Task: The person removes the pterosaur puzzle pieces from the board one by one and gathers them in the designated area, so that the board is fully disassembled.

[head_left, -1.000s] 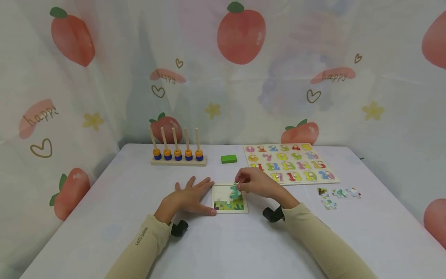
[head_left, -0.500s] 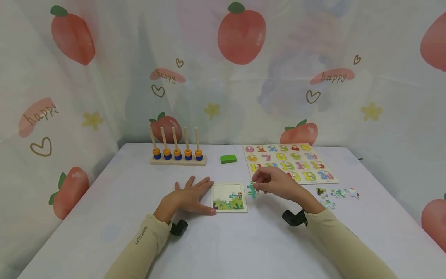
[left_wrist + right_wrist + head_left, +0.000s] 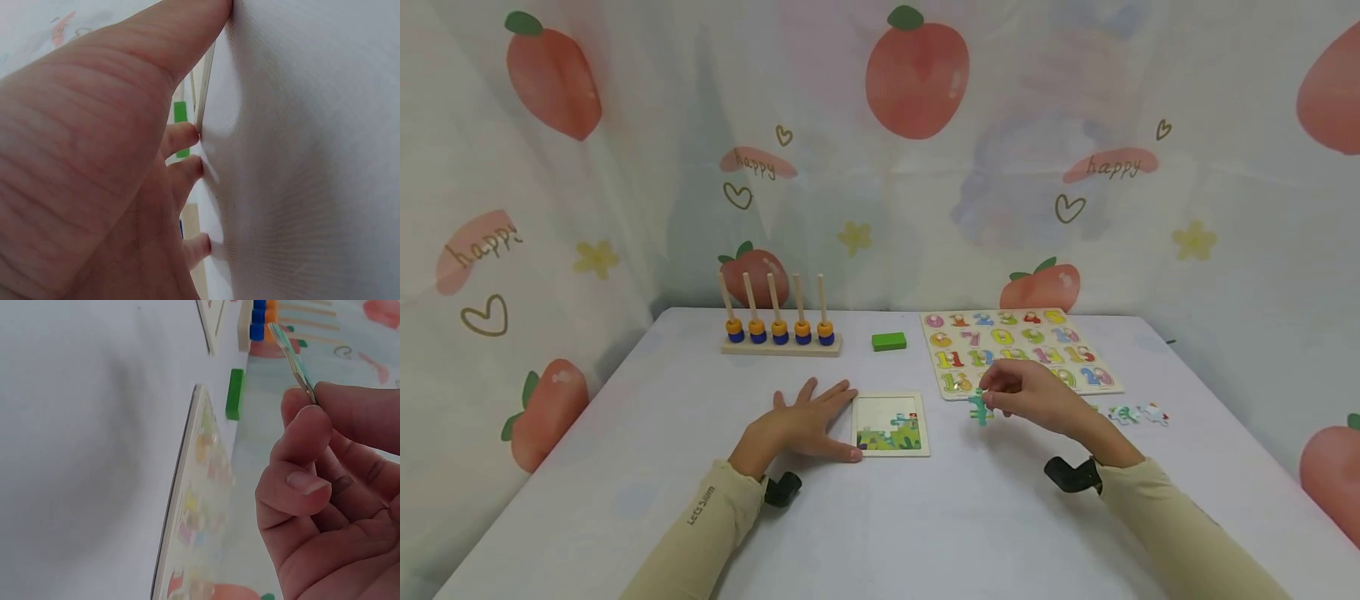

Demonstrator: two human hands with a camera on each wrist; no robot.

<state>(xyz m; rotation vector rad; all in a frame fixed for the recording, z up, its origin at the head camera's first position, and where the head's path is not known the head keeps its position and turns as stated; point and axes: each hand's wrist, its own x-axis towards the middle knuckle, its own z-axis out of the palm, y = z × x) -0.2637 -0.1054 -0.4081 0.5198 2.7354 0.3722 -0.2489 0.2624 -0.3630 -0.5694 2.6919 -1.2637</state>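
Note:
My right hand (image 3: 1030, 395) pinches a thin green jigsaw puzzle piece (image 3: 979, 407) between thumb and fingertips, raised over the table in front of the number board's near edge. In the right wrist view the puzzle piece (image 3: 292, 359) shows edge-on. My left hand (image 3: 801, 425) lies spread on the table, its thumb and a fingertip at the left side of a small square puzzle tray (image 3: 891, 452). Joined green pieces fill the lower part of that tray, reaching higher on its right; its upper left shows bare backing. Several loose puzzle pieces (image 3: 1125, 414) lie to the right, partly hidden behind my right hand.
A wooden number board (image 3: 988, 337) lies at the back right. Left of it are a green block (image 3: 889, 341) and a peg stand (image 3: 781, 350) with orange and blue rings. A printed curtain (image 3: 820, 100) hangs behind the table.
My right hand has moved right, carrying the green puzzle piece away from over the tray to beside the number board's near edge. My left hand has stayed in place.

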